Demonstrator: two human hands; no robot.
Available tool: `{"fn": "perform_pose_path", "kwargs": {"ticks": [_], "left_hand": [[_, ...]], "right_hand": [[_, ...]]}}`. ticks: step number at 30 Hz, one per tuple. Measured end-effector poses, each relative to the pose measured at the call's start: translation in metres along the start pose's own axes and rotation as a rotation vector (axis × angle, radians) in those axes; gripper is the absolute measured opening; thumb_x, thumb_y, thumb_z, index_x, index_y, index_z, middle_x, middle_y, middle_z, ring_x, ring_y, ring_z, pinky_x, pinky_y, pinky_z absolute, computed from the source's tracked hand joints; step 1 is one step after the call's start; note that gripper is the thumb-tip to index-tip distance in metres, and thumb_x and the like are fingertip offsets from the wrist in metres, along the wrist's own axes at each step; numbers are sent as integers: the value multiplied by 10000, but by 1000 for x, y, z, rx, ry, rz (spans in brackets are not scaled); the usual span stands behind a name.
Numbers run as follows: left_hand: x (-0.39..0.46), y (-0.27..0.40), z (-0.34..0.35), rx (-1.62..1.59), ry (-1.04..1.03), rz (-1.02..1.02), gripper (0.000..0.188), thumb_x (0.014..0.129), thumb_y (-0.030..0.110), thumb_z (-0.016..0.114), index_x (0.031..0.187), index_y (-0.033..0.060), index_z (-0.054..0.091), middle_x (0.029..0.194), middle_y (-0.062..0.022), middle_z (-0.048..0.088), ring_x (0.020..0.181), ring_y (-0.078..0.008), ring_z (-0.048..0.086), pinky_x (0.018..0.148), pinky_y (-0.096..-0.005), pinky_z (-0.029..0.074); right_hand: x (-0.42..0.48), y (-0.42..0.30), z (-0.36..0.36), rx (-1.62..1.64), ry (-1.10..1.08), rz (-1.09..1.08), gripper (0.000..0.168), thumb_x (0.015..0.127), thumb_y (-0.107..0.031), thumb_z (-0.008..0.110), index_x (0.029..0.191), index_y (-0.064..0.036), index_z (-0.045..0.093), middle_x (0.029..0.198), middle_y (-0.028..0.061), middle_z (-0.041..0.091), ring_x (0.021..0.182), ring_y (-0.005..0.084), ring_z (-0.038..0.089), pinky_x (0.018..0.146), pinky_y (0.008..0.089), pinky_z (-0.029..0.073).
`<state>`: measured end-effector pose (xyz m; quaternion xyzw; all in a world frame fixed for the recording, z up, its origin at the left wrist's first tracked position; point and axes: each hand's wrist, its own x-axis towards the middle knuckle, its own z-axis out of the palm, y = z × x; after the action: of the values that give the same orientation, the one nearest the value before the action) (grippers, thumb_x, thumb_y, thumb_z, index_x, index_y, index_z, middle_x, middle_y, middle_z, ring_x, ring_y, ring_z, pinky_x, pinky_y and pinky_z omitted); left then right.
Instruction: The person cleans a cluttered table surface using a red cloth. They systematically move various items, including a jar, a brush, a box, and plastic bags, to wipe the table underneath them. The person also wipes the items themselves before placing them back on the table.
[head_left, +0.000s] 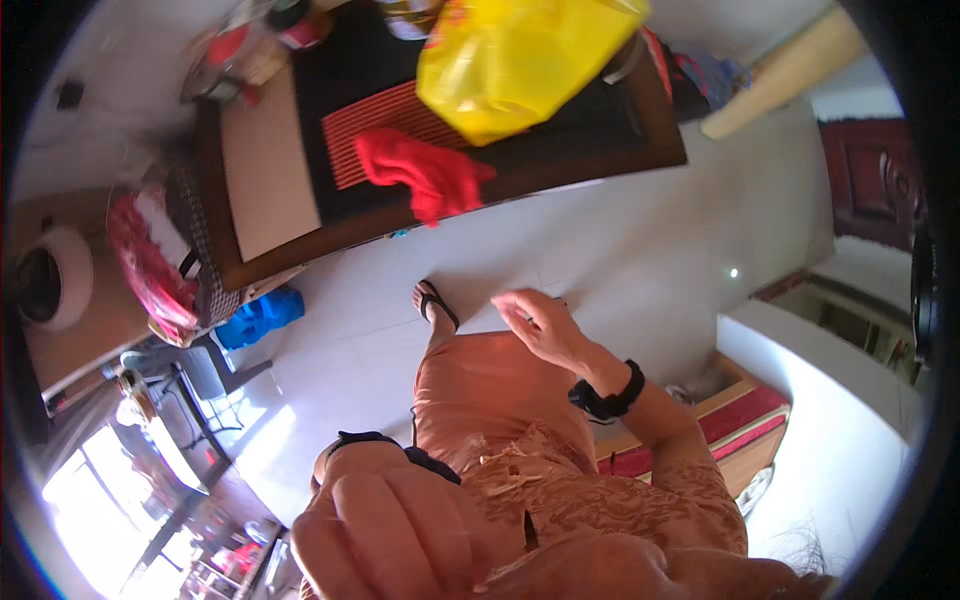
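Close to the camera at the bottom left, my left hand (386, 517) is raised with bent fingers; a dark band shows by it, and its fingertips and any contact are hidden. My right hand (541, 326) hangs over my orange clothing (487, 382), loosely extended and holding nothing, with a black watch (613, 394) on the wrist. Beyond both hands stands a dark table (555, 176). A red cloth (424, 169) lies across a red slatted mat (352, 135) and droops over the table's front edge. Behind it is a yellow plastic bag (525, 67).
At the left, a chequered bag with pink contents (161, 270) stands beside the table, near a blue bag (266, 315) and a grey stool (202, 367). A red-cushioned wooden seat (739, 424) and a white partition (817, 390) are at the right. A pale post (787, 71) slants at the upper right.
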<state>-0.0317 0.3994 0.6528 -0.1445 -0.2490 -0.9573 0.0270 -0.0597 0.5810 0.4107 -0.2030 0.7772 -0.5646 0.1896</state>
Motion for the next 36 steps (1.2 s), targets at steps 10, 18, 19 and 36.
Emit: {"fn": "perform_pose_path", "kwargs": {"ticks": [10,18,19,36], "left_hand": [[-31,139,-61,-96,69,246,213,941,236,567,754,135,575,867,-44,554,783,-187,510,623,-311,472],[-32,193,-102,-161,130,347,212,939,257,579,766,134,567,860,-48,543,784,-192,509,626,-317,469],[-32,196,-107,-164,135,357,212,939,260,581,768,134,566,859,-48,541,785,-192,509,626,-318,468],[-5,158,-309,1765,589,-67,276,828,-16,623,1091,36,554,1156,-152,561,1062,-307,544,927,-402,436]], "right_hand": [[221,-10,56,-982,63,-392,554,738,-78,709,1257,-209,567,1260,146,488,1056,359,516,870,470,453],[282,-33,74,-723,449,-311,475,800,-108,695,1255,-117,556,1163,205,536,1058,385,510,928,467,413],[293,-36,77,-751,479,-343,478,808,-126,693,1263,-111,547,1188,217,523,1081,396,497,947,482,399],[476,20,75,-1184,252,-83,553,959,-421,425,1424,-122,408,1494,208,285,1393,383,234,1130,485,209]]}}
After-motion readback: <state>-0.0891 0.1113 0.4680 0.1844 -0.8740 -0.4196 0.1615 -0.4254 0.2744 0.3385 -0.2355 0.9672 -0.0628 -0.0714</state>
